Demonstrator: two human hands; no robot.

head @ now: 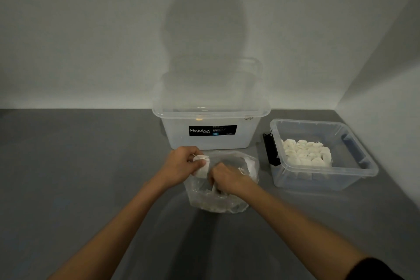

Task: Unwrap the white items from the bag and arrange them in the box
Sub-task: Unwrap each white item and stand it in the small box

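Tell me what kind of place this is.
Probably a plain indoor packing or sorting bench: bare grey table in a corner of blank walls, holding a Megabox tub, a small box of white items and a plastic bag.

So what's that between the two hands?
A white item, held in the left hand, lies between it and the right hand, over the open plastic bag. The head view shows it.

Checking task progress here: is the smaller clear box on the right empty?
No, a cluster of white items lies packed together inside the smaller clear box, toward its left side.
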